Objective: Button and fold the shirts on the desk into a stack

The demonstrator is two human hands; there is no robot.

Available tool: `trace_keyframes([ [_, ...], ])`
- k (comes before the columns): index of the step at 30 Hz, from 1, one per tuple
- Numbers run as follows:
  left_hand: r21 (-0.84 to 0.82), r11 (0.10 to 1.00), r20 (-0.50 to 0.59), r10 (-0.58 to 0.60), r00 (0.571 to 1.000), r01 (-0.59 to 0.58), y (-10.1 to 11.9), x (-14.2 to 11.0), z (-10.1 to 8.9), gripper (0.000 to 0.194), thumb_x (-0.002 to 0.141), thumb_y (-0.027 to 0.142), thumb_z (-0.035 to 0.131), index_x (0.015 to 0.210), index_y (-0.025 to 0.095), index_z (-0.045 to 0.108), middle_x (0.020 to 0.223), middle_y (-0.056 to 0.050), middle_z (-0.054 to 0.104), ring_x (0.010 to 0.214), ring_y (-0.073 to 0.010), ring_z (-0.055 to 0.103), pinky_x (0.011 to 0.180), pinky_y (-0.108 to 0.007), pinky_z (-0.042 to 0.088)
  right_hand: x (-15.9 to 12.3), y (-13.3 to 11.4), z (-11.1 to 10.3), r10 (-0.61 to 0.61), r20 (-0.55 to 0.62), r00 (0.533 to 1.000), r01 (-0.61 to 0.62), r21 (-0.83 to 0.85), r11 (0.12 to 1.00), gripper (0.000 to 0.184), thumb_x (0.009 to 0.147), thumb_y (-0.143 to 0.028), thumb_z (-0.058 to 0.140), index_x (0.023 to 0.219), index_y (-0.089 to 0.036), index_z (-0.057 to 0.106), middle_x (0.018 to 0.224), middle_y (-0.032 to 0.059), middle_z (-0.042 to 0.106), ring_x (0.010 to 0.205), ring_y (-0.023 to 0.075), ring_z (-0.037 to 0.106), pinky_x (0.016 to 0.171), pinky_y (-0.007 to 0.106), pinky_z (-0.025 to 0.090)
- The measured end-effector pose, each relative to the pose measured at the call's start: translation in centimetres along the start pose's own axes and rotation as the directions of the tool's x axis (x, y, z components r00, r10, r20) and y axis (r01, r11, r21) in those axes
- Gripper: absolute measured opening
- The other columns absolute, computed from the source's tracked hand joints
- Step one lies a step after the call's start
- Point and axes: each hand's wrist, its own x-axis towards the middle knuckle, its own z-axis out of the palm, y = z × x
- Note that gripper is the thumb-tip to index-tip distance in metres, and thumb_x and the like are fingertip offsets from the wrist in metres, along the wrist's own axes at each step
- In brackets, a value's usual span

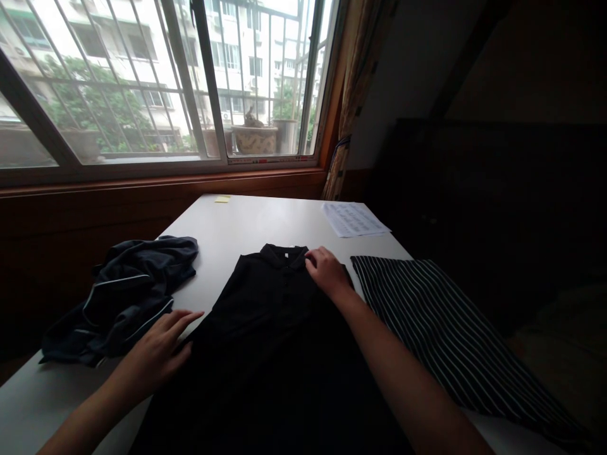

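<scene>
At the upper left of the frame a barred window (156, 82) lets in the daylight, which probably explains why the white table (256, 218) stands close below it. A dark bundle (137, 272) with pale piping sits at the left, loosely heaped and set aside near the table's edge, which seems to give the middle over to the shirt. Just beside it, at lower left, the left hand (159, 347) is open, fingers stretched and thumb apart, at the shirt's left edge; whether it presses the cloth or hovers just above, I cannot tell. A yellow note (222, 198) lies at the table's far edge. The black shirt (270, 316) spreads from the centre down to the bottom of the frame, its collar (272, 254) pointing towards the window, likely so that both sides fall within reach. Right of centre, the right hand (326, 270) has its fingers curled at the collar's right side, perhaps to straighten it; I cannot tell if they pinch it. Beyond are papers (355, 219), well apart from the cloth, and at right a striped cloth (427, 316) lies flat, seemingly kept to its own side of the shirt
</scene>
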Motion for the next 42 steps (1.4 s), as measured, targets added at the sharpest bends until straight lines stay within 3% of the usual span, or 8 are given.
trace_keyframes([
  [3,-0.082,0.996,0.021,-0.024,0.999,0.026,-0.3,0.1,0.9,0.046,0.091,0.023,0.051,0.137,0.028,0.050,0.117,-0.007,0.061,0.097,-0.0202,0.066,0.084,-0.031,0.057,1.6,-3.9,1.5,-0.115,0.123,0.986,0.101,0.115,0.988,0.023,0.093,-0.026,0.056,0.113,-0.021,0.067,0.105,0.0074,0.067,0.100,0.0208,0.061,0.094,0.033,0.044],
  [6,-0.075,0.997,-0.014,-0.015,1.000,0.014,-0.2,0.6,1.9,0.040,0.090,0.020,0.052,0.129,0.028,0.055,0.111,-0.006,0.062,0.096,-0.0208,0.066,0.083,-0.032,0.056,3.2,-7.0,4.8,-0.167,0.206,0.964,0.129,0.184,0.974,0.028,0.090,-0.029,0.064,0.117,-0.021,0.066,0.105,0.0056,0.068,0.097,0.0183,0.063,0.091,0.030,0.046],
  [11,-0.004,1.000,-0.069,0.008,0.998,-0.008,-0.6,0.3,2.7,0.025,0.094,0.022,0.050,0.116,0.025,0.060,0.105,-0.005,0.063,0.089,-0.0196,0.065,0.080,-0.031,0.055,5.6,-9.8,10.0,-0.143,0.271,0.952,0.067,0.272,0.960,0.046,0.089,-0.037,0.068,0.130,-0.020,0.058,0.109,0.0073,0.070,0.103,0.0204,0.064,0.093,0.032,0.047],
  [17,0.062,0.998,-0.109,0.035,0.993,-0.029,-1.8,-0.6,2.5,0.025,0.096,0.022,0.048,0.116,0.025,0.061,0.099,-0.005,0.062,0.086,-0.0189,0.063,0.077,-0.030,0.053,7.8,-11.9,12.7,-0.056,0.317,0.947,-0.044,0.301,0.953,0.053,0.087,-0.035,0.070,0.135,-0.025,0.052,0.111,0.0056,0.070,0.099,0.0188,0.068,0.087,0.029,0.050],
  [25,0.136,0.987,-0.094,0.103,0.990,-0.089,-2.9,-1.0,3.3,0.042,0.092,0.012,0.044,0.123,0.030,0.065,0.093,-0.005,0.063,0.077,-0.0175,0.061,0.071,-0.028,0.052,8.2,-14.3,14.8,-0.055,0.257,0.965,-0.005,0.227,0.974,0.042,0.093,-0.035,0.061,0.133,-0.028,0.053,0.116,0.0051,0.070,0.107,0.0216,0.066,0.089,0.032,0.049],
  [33,0.198,0.980,0.004,-0.029,1.000,0.027,-1.5,-2.3,1.6,0.054,0.089,0.015,0.049,0.139,0.035,0.054,0.105,-0.007,0.064,0.086,-0.0212,0.064,0.077,-0.034,0.056,7.7,-15.2,14.3,-0.037,0.125,0.991,0.032,0.049,0.998,0.043,0.094,-0.030,0.059,0.136,-0.023,0.050,0.124,0.0114,0.063,0.113,0.0278,0.057,0.097,0.043,0.044],
  [38,0.242,0.964,-0.063,0.128,0.990,-0.110,-0.2,-0.8,0.6,0.045,0.096,0.028,0.052,0.140,0.030,0.055,0.145,-0.007,0.053,0.126,-0.0281,0.055,0.106,-0.044,0.049,6.8,-15.2,12.5,-0.188,0.109,0.976,0.190,-0.001,0.982,0.031,0.098,-0.022,0.047,0.127,-0.019,0.056,0.127,0.0149,0.057,0.121,0.0292,0.048,0.102,0.044,0.042],
  [42,0.194,0.939,-0.003,0.289,0.957,-0.283,0.7,1.4,1.8,0.050,0.100,0.034,0.047,0.150,0.026,0.042,0.151,-0.005,0.049,0.139,-0.0271,0.046,0.115,-0.046,0.041,5.7,-14.8,12.1,-0.352,0.218,0.910,0.357,0.019,0.934,0.025,0.096,-0.021,0.048,0.112,-0.019,0.067,0.119,0.0105,0.064,0.117,0.0247,0.052,0.104,0.037,0.042],
])
